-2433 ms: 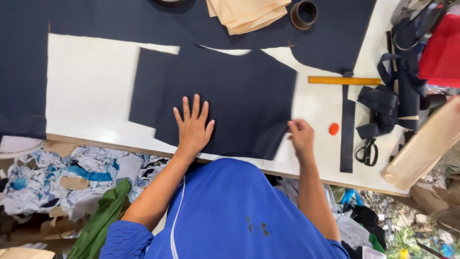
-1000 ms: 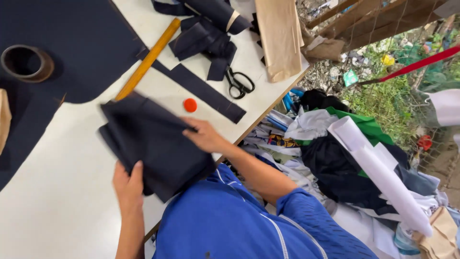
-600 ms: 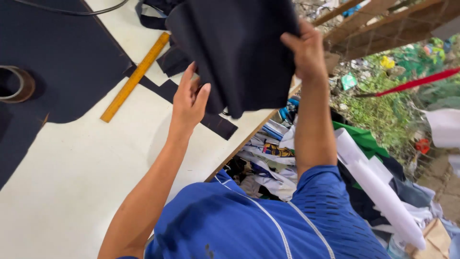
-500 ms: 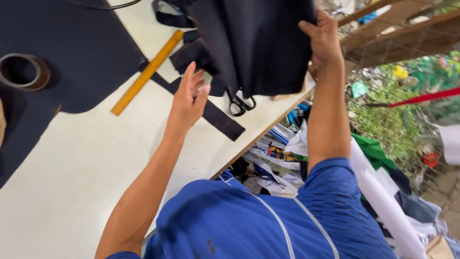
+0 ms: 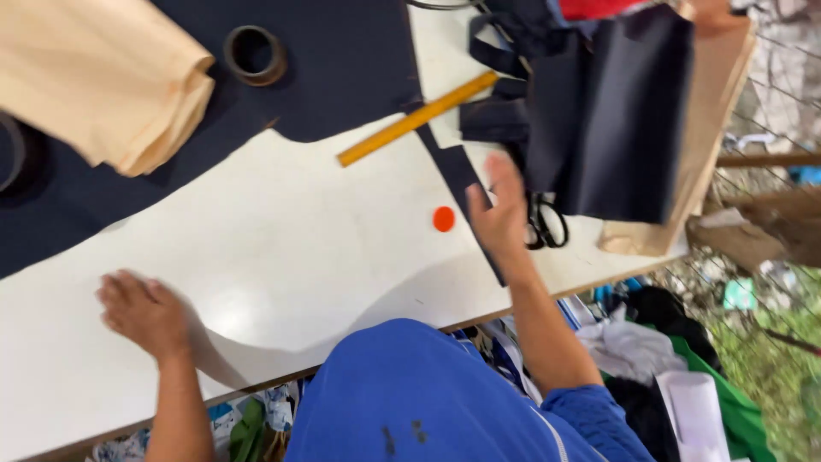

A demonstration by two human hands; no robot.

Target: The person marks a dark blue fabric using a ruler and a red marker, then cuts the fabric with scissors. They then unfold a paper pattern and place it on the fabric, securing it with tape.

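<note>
Since half a second ago the dark navy fabric piece [image 5: 620, 120] has left the raised hands and now lies draped over the pile at the worktop's [image 5: 282, 257] right end (partly over tan paper [image 5: 710, 103]). Smoothing it flat there would probably keep it uncreased. It looks matte and limp. Right hand [image 5: 500, 214] hovers open beside it; left hand [image 5: 141, 312] rests spread on bare worktop. Scissors [image 5: 547, 227] and an orange disc [image 5: 443, 219] lie near.

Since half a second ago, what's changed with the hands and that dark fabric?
Both hands let go of the folded dark fabric, which now lies on the far right of the table over the scissors. The right hand hangs open beside it; the left hand has dropped to the near table edge. The yellow ruler and orange disc stayed put.
</note>
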